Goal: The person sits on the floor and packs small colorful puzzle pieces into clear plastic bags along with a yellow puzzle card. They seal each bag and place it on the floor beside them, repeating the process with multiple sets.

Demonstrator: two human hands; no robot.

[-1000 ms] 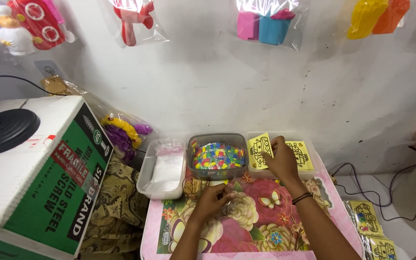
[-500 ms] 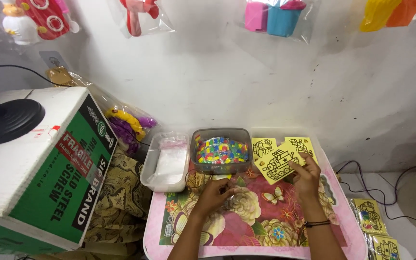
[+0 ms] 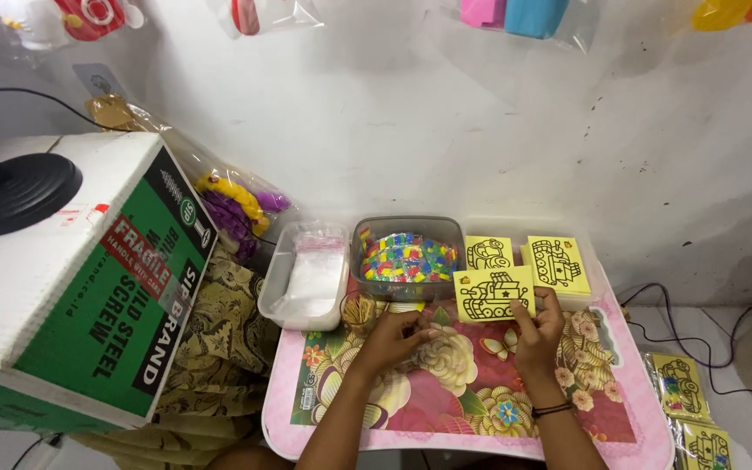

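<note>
The right hand (image 3: 540, 329) grips one yellow tank-drawing card (image 3: 493, 294) above the flowered tabletop (image 3: 480, 409); two more yellow cards (image 3: 559, 261) lie behind. The left hand (image 3: 398, 335) is curled closed beside two clear plastic tubs (image 3: 406, 259).

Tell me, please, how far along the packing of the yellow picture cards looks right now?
Done: a few bagged cards lie on the floor beside the table. In hand: the right hand holds one yellow card with a tank drawing over the floral table; the left hand pinches something too small to tell. Left: two stacks of cards, a tub of colourful pieces and a tray of clear bags.
</note>
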